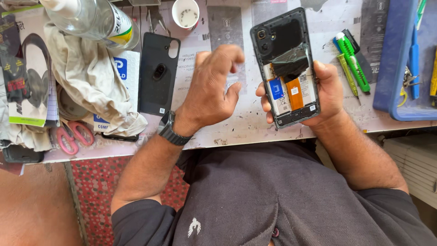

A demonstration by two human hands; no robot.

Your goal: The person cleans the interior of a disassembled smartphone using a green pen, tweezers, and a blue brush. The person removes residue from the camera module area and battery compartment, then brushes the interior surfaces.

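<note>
My right hand (328,93) grips an opened smartphone (286,68) upright above the work mat. Its back is off, showing a black camera section, a white battery, an orange flex strip and a blue label. My left hand (213,89), with a dark wristwatch (172,130) on its wrist, hovers just left of the phone. Its fingers are loosely curled and its thumb stands apart, with nothing seen in it. The black back cover (158,75) lies flat on the mat to the left of that hand.
A clear plastic bottle (91,20) and a crumpled cloth (86,77) sit at the far left, with pink scissors (70,136) below them. A white cup (185,12) stands at the back. Green screwdrivers (353,61) lie beside a blue tray (400,64) on the right.
</note>
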